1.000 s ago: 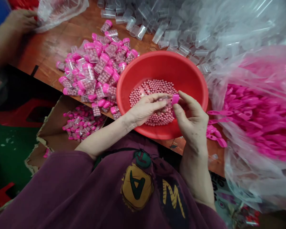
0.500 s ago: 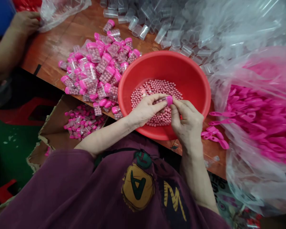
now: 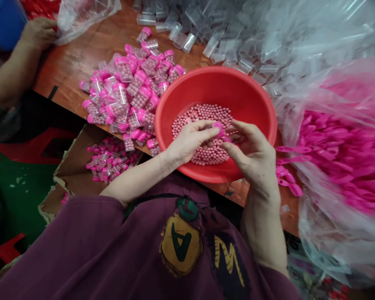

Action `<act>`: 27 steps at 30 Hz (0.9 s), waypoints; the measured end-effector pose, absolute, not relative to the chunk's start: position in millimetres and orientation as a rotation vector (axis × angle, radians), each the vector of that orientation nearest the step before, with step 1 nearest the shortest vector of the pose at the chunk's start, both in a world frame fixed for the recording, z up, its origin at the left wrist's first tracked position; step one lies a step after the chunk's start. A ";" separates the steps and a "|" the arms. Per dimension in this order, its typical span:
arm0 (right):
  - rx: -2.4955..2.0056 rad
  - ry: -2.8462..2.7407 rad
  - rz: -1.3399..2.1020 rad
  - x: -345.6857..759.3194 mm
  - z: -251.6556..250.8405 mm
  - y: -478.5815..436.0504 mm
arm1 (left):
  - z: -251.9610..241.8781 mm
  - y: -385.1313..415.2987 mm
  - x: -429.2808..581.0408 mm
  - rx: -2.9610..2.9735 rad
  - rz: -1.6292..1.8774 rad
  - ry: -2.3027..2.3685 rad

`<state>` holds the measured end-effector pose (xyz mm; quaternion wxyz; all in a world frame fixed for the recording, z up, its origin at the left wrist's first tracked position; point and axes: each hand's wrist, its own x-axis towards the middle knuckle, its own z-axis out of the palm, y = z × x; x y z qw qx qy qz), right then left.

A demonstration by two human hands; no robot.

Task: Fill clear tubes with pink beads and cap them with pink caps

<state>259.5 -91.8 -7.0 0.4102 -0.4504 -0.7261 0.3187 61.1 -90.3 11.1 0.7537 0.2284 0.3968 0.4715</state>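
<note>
Right hand (image 3: 256, 156) wider, beads (image 3: 211, 113) in basin (image 3: 215, 86)

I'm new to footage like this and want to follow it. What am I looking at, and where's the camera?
There's no machine: these are a person's bare hands, seen from a camera worn on the head, looking down. The left hand holds a small pink-topped piece, mostly hidden by fingers. The right hand is close beside it; whether it holds anything is unclear. Both are over a red bowl of pink beads.

Around the bowl on the table are bead-filled jars, clear tubes and a plastic bag of pink parts.
</note>
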 end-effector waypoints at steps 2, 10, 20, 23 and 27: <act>-1.092 -1.644 0.823 259.5 -22.0 -91.0 | 13.2 -87.2 60.6 0.462 1.020 0.864; -1.205 -1.682 0.672 238.7 -6.8 -98.1 | 8.7 -90.5 65.5 0.585 1.044 0.865; -1.400 -1.990 0.133 220.3 -25.1 -97.4 | -2.4 -90.1 73.0 0.698 1.117 0.923; -1.372 -2.017 0.026 226.4 -29.7 -95.5 | -8.5 -90.1 71.8 0.721 1.093 0.862; -1.448 -2.110 -0.050 233.4 -27.6 -97.0 | -15.8 -89.1 71.4 0.776 1.064 0.835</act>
